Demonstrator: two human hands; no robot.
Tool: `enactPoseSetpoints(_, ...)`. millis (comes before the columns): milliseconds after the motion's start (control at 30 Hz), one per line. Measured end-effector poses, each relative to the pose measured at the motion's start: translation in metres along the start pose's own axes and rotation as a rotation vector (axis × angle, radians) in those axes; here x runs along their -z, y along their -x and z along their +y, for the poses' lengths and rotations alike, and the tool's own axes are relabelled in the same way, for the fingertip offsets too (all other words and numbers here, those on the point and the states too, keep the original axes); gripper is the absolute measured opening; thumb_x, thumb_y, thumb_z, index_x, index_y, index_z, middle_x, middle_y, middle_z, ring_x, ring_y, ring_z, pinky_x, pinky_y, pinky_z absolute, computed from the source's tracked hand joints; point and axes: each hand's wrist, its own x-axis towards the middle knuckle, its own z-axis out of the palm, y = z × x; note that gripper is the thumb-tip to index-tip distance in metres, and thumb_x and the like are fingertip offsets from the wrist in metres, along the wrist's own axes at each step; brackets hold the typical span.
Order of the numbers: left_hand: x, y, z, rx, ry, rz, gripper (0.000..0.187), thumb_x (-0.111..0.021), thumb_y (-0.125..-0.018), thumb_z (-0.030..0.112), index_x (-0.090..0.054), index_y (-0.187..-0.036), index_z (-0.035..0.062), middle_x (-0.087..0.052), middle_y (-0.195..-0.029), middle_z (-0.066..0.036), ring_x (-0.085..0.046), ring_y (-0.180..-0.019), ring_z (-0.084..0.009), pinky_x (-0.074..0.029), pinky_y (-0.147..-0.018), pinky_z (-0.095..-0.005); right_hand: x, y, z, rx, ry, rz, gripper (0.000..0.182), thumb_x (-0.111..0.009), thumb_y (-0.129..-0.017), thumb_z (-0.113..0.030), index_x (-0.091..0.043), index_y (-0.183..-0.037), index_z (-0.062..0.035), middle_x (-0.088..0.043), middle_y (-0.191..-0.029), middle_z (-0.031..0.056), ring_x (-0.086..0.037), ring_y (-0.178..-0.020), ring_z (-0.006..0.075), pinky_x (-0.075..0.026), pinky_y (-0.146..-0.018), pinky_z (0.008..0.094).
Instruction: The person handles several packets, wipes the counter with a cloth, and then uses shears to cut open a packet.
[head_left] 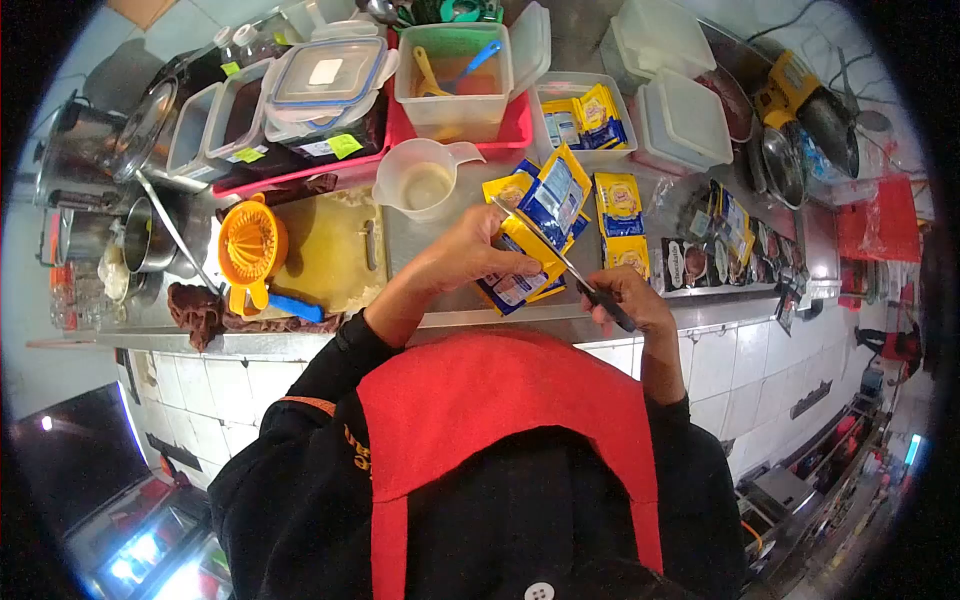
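Note:
My left hand (468, 252) is closed on a yellow-and-blue sachet (550, 205), fingers and thumb pressing on it above the steel counter. In my right hand (640, 300) is a knife (612, 308) with a black handle. Its thin blade slants up and left across the sachet, touching or very near it. More yellow-and-blue sachets lie beneath, partly hidden by my left hand. Just to the right, a joined pair of similar sachets (621, 222) rests flat. A translucent measuring jug (420, 178) stands beyond my left hand.
An orange citrus juicer (253, 245) and a blue-handled tool (297, 308) sit on a cutting board (335, 245) at left. Behind stand lidded tubs (330, 75) and a tub of sachets (583, 150). Dark packets (690, 268) lie at right, near a yellow-and-black power tool (790, 85).

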Motion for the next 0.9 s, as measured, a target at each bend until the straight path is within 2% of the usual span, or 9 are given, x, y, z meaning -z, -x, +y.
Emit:
enactPoseSetpoints(333, 0.008, -0.012, -0.022, 0.020, -0.055, -0.011, 0.062, -0.069, -0.069, 0.005, -0.040, -0.125, 0.0001, -0.059, -0.101, -0.009, -0.056, -0.085, -0.0096, -0.046, -0.074, -0.0234, 0.003, 0.019, -0.004, -0.071, 0.082, 0.197, 0.016, -0.064, -0.072, -0.015, -0.059, -0.071, 0.0006, -0.057, -0.060, 0.0023, -0.055, -0.051, 0.0077, -0.044, -0.041, 0.0196)
enactPoseSetpoints(400, 0.014, -0.019, -0.037, -0.071, -0.276, 0.107, 0.069, -0.068, -0.070, 0.006, -0.033, -0.130, 0.0018, -0.053, -0.112, -0.010, -0.053, -0.093, -0.0122, -0.044, -0.079, -0.0258, 0.013, 0.021, 0.002, 0.056, -0.133, 0.588, 0.016, -0.065, -0.070, -0.015, -0.058, -0.067, -0.0010, -0.056, -0.057, 0.0042, -0.056, -0.051, 0.0124, -0.045, -0.045, 0.0256)
enactPoseSetpoints(433, 0.016, -0.023, -0.045, -0.073, -0.274, 0.106, 0.069, -0.068, -0.070, 0.006, -0.033, -0.130, 0.0018, -0.053, -0.112, -0.010, -0.053, -0.093, -0.0122, -0.044, -0.079, -0.0258, 0.021, 0.022, 0.007, 0.056, -0.130, 0.589, 0.016, -0.065, -0.070, -0.015, -0.058, -0.067, -0.0010, -0.056, -0.057, 0.0042, -0.056, -0.051, 0.0124, -0.045, -0.045, 0.0256)
enactPoseSetpoints(500, 0.018, -0.028, -0.054, -0.127, -0.273, 0.211, 0.070, -0.071, -0.065, 0.010, -0.038, -0.126, -0.0001, -0.056, -0.109, -0.014, -0.054, -0.095, -0.0174, -0.042, -0.082, -0.0278, 0.041, 0.025, 0.020, 0.182, 0.960, 1.071, 0.018, -0.068, -0.068, -0.016, -0.056, -0.066, -0.0020, -0.056, -0.057, 0.0090, -0.056, -0.050, 0.0222, -0.044, -0.049, 0.0327)
enactPoseSetpoints(633, 0.008, -0.036, -0.038, -0.068, -0.262, 0.236, 0.080, -0.072, -0.063, 0.014, -0.030, -0.130, 0.0015, -0.052, -0.114, -0.019, -0.052, -0.102, -0.0237, -0.039, -0.088, -0.0296, 0.064, 0.036, 0.053, 0.094, 1.149, 1.259, 0.023, -0.070, -0.065, -0.019, -0.055, -0.065, -0.0023, -0.054, -0.058, 0.0134, -0.056, -0.053, 0.0301, -0.043, -0.051, 0.0380)
enactPoseSetpoints(700, 0.005, -0.040, -0.036, -0.358, -0.691, 0.334, 0.089, -0.071, -0.067, 0.016, -0.016, -0.135, 0.0028, -0.045, -0.119, -0.021, -0.046, -0.110, -0.0278, -0.035, -0.092, -0.0345, 0.068, 0.041, 0.074, -0.032, 1.093, 1.432, 0.026, -0.072, -0.063, -0.023, -0.056, -0.069, -0.0031, -0.055, -0.060, 0.0146, -0.056, -0.056, 0.0317, -0.043, -0.051, 0.0381)
enactPoseSetpoints(733, 0.011, -0.045, -0.045, -0.447, -0.741, 0.294, 0.093, -0.070, -0.066, 0.022, -0.011, -0.136, 0.0050, -0.039, -0.124, -0.024, -0.036, -0.119, -0.0333, -0.028, -0.098, -0.0385, 0.070, 0.043, 0.082, 0.067, 1.124, 1.466, 0.027, -0.072, -0.063, -0.023, -0.056, -0.073, -0.0043, -0.056, -0.063, 0.0151, -0.057, -0.058, 0.0323, -0.044, -0.051, 0.0387)
enactPoseSetpoints(767, 0.011, -0.047, -0.048, -0.461, -0.745, 0.307, 0.093, -0.070, -0.066, 0.022, -0.011, -0.136, 0.0050, -0.039, -0.124, -0.024, -0.036, -0.119, -0.0333, -0.028, -0.098, -0.0385, 0.072, 0.046, 0.089, 0.089, 1.130, 1.467, 0.027, -0.072, -0.063, -0.023, -0.056, -0.073, -0.0043, -0.056, -0.063, 0.0151, -0.057, -0.058, 0.0323, -0.044, -0.051, 0.0387)
enactPoseSetpoints(900, -0.004, -0.043, -0.058, -0.371, -1.175, 0.279, 0.081, -0.067, -0.066, 0.032, -0.025, -0.133, 0.0161, -0.022, -0.135, -0.021, -0.014, -0.124, -0.0461, -0.025, -0.091, -0.0632, 0.088, 0.052, 0.111, -0.198, 1.210, 1.427, 0.039, -0.069, -0.064, -0.017, -0.059, -0.101, -0.0076, -0.061, -0.079, 0.0146, -0.058, -0.069, 0.0323, -0.046, -0.061, 0.0388)
